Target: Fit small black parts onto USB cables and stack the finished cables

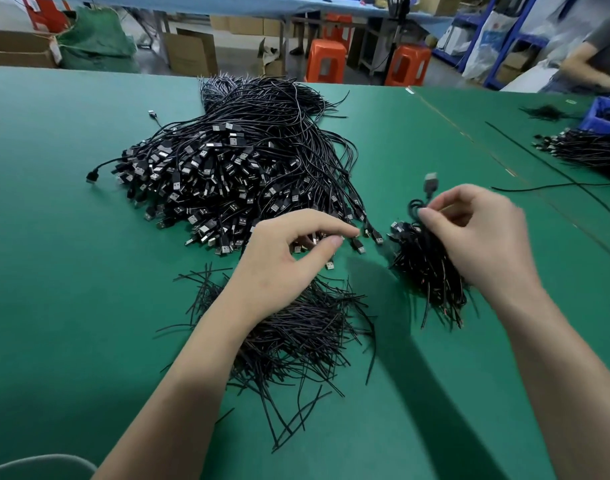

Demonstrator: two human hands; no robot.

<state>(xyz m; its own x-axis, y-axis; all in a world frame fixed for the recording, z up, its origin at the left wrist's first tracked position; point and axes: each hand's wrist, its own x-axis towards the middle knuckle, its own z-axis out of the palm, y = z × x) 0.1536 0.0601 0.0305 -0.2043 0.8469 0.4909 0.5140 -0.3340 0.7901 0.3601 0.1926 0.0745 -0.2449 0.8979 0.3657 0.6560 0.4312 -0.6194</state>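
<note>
The USB cables (234, 174) are lying in a big heap in the middle of the green table (54, 237). They are thin black leads, each ending in a black-moulded plug with a silvery metal shell. The plugs are mostly crowding toward the near side while the leads are trailing off to the far side.

The left hand (289, 254) is hovering at the near edge of that heap, thumb and forefinger curling almost together over a few plugs; whether it is pinching anything I cannot tell. The right hand (476, 233) is pinching one looped cable (429, 188), whose plug is sticking up, blurred. This is just above a smaller bundle (424, 271) lying to the right of the heap.

A loose spread of thin black strands (307, 330) is lying under the left forearm. At the far right, another cable pile (587, 150) is sitting beside a blue bin (604, 116).
</note>
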